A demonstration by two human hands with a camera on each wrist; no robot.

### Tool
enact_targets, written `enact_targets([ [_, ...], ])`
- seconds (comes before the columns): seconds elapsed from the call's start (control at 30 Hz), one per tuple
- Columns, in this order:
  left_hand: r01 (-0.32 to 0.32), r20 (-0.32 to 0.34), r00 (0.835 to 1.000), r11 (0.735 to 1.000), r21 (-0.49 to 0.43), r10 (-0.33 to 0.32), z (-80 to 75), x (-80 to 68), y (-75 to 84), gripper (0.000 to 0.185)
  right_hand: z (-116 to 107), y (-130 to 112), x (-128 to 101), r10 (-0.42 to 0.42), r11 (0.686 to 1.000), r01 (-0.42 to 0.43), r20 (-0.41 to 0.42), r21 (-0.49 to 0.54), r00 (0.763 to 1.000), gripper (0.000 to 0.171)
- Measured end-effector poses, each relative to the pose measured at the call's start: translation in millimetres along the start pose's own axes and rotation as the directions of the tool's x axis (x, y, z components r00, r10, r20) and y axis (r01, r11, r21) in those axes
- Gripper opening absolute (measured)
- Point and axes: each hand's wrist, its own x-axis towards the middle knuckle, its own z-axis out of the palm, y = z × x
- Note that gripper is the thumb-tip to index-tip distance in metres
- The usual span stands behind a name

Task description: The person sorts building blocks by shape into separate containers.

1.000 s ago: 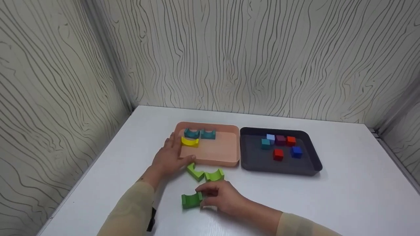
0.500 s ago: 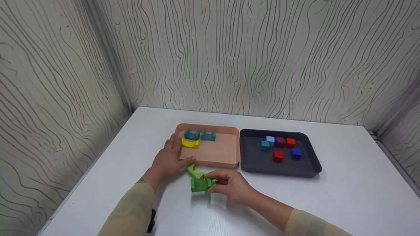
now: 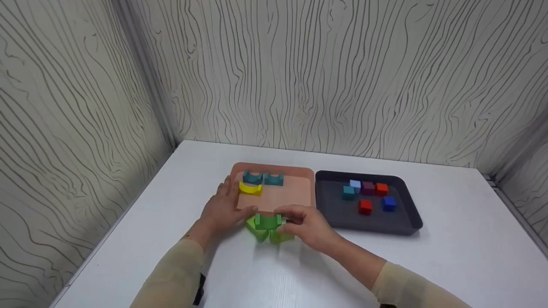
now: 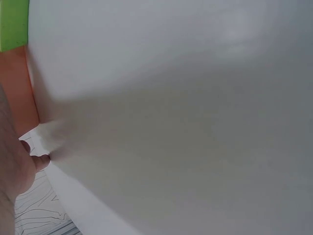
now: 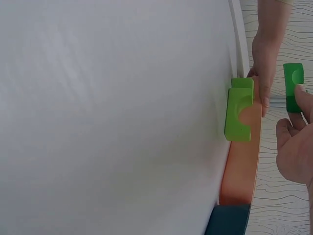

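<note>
In the head view my right hand [image 3: 309, 226] pinches a dark green arch block [image 3: 268, 222] by its right end. The block hangs in the air near the front rim of the pink tray [image 3: 291, 196]. Beneath it on the table lie two lime green arch blocks [image 3: 257, 233], partly covered by it. My left hand [image 3: 221, 211] rests against the tray's left side, fingers fairly straight, thumb along the front rim. Two teal arch blocks [image 3: 274, 179] and a yellow arch block [image 3: 249, 189] lie in the tray. The right wrist view shows the dark green block [image 5: 293, 85] held at its end by thumb and fingers.
Right beside the pink tray stands a dark grey tray [image 3: 334, 211]. Several small cubes lie in it, among them a red cube [image 3: 364, 207] and a blue cube [image 3: 388, 203]. Wood-patterned panels [image 3: 274, 77] enclose the white table [image 3: 265, 278] at the back and sides.
My right hand has lifted the dark green arch block from the front of the table and carried it away from me towards the pink tray. The left hand has stayed in place.
</note>
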Motion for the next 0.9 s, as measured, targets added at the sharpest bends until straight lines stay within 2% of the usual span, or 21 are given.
enact_targets([
  [0.23,0.041,0.022,0.999,0.999,0.004,-0.041,-0.9,-0.3,1.3,0.119,-4,-5,12,-0.010,1.000,0.010,-0.026,0.010,1.000,0.037],
  [0.43,0.029,0.005,1.000,0.999,-0.017,-0.028,-1.1,0.0,1.2,0.125,-8,-7,25,-0.003,1.000,0.002,-0.054,-0.017,0.999,0.036],
  [0.67,-0.002,-0.001,1.000,1.000,0.008,0.002,0.9,1.2,-0.5,0.118,-15,-7,45,-0.049,0.996,0.041,-0.097,-0.081,0.994,0.038],
  [0.9,-0.017,-0.016,1.000,1.000,-0.002,0.017,2.0,1.8,-3.2,0.112,-20,-7,64,-0.062,0.998,0.060,-0.126,-0.024,0.990,0.040],
])
